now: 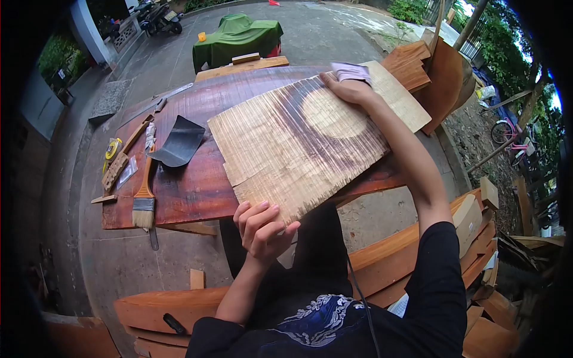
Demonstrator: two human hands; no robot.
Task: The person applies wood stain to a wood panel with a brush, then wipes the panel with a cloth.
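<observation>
A pale wooden board [268,143] with dark streaks and a light round patch lies tilted over the reddish wooden table [191,209]. My left hand [262,230] grips the board's near corner, with the fingertips at its edge. At the board's far edge, my right hand [349,90] is closed on a folded light-purple cloth or sheet [352,72], pressed against the wood. What the cloth is made of cannot be told.
On the table's left are a brush [144,206], a dark curved sheet [177,143], a tape measure [111,149] and wooden pieces. A green-covered object [239,39] stands beyond. Stacked planks [382,253] lie near my body; large boards [444,77] stand right.
</observation>
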